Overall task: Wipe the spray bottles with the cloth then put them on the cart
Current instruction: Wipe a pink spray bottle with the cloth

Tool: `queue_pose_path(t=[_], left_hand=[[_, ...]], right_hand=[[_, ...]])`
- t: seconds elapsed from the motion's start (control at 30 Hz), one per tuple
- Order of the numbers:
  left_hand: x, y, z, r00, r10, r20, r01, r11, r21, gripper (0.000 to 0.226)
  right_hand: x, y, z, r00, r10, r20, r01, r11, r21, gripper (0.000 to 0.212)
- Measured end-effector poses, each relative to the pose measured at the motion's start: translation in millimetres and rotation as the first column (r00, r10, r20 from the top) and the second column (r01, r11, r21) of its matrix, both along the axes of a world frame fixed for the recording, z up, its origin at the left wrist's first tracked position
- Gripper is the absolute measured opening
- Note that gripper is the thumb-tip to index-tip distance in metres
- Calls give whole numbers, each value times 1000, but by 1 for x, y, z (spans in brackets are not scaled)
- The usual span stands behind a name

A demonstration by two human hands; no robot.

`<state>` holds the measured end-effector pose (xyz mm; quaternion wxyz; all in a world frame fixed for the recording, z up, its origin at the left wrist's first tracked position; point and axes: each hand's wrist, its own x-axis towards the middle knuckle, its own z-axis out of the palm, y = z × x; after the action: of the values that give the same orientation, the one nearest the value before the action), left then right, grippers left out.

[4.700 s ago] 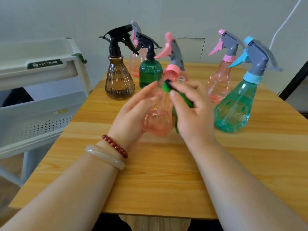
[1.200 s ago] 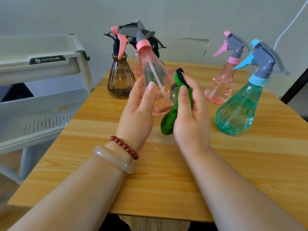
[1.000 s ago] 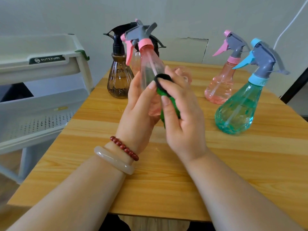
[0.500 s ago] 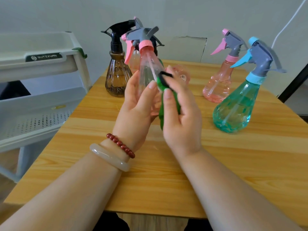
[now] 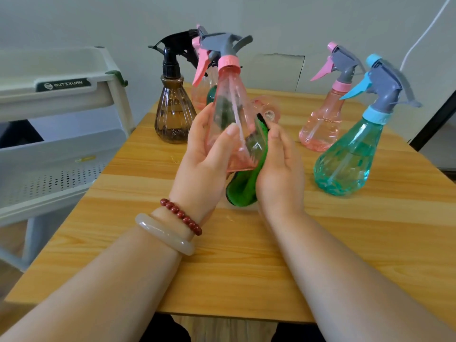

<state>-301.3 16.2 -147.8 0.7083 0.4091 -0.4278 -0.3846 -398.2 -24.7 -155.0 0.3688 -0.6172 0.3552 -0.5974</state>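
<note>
Down the pink spray bottle's (image 5: 229,114) right flank the right hand (image 5: 281,169) has dragged the green cloth (image 5: 244,186), clutching it near the base. The left hand (image 5: 204,164) grips the bottle nozzle-up above the wooden table (image 5: 246,255). A white cart (image 5: 61,154) stands at 9 o'clock, just off the table's edge. A teal bottle (image 5: 345,156) stands at 3 o'clock, another pink bottle (image 5: 323,124) at 2, a brown bottle (image 5: 172,114) at 11.

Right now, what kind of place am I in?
Likely a plain indoor room, perhaps a home: a wooden table near a bare wall, a white plastic cart beside it, spray bottles standing on it.
</note>
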Motion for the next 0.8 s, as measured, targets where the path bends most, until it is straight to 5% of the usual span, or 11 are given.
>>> queue_pose_path(t=[0.13,0.27,0.5,0.67,0.8], left_hand=[[3,-2,-3,998,-23,-53,24,1000,12,60],[7,1,-1,998,-53,-43,54,999,4,68],[6,-2,-2,999,-35,-35,37,999,36,71],[7,-3,-1,987,126,102,-134,988,76,62],[12,-3,-1,998,-65,-13,65,998,27,45]], right_hand=[[2,10,-3,989,-20,-144,-41,913,-407,33],[6,8,-1,994,-57,-94,15,916,-401,31],[1,4,4,997,74,4,-74,997,-36,25],[-1,6,3,979,183,-84,-195,966,-171,32],[-2,11,6,962,161,-223,-238,891,-387,36]])
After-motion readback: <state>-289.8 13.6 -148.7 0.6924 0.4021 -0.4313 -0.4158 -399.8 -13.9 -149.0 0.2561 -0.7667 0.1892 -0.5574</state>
